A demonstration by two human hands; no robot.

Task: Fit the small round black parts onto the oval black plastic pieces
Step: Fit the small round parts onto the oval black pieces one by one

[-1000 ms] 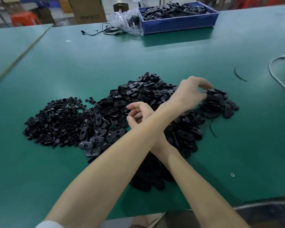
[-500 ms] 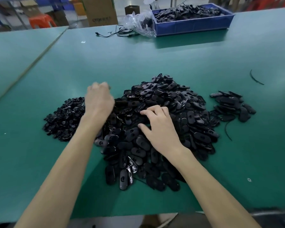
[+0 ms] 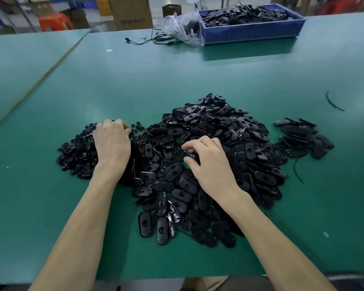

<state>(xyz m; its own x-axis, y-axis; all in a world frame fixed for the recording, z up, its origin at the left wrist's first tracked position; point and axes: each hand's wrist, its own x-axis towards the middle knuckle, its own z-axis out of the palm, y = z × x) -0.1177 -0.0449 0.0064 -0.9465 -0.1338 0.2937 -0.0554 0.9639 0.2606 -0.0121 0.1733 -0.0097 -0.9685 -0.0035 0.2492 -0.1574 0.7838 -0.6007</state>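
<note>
Left hand [image 3: 111, 141] has slid off the oval heap's edge onto the pile of small round parts [image 3: 78, 152], at 9 o'clock of the heap of oval pieces [image 3: 229, 131]. Its fingers curl down into the pile; can't tell if a part is pinched yet. Right hand [image 3: 208, 164] stays mid-heap, thumb and fingertips pinching one oval piece [image 3: 188, 154]. Step: pick-up for a new pair. Next move likely needs one round part singled out, hands brought together, and the part pressed into the oval's recess. Separate small stack of ovals [image 3: 301, 135] lies at 3 o'clock on the tabletop [image 3: 177, 80].
</note>
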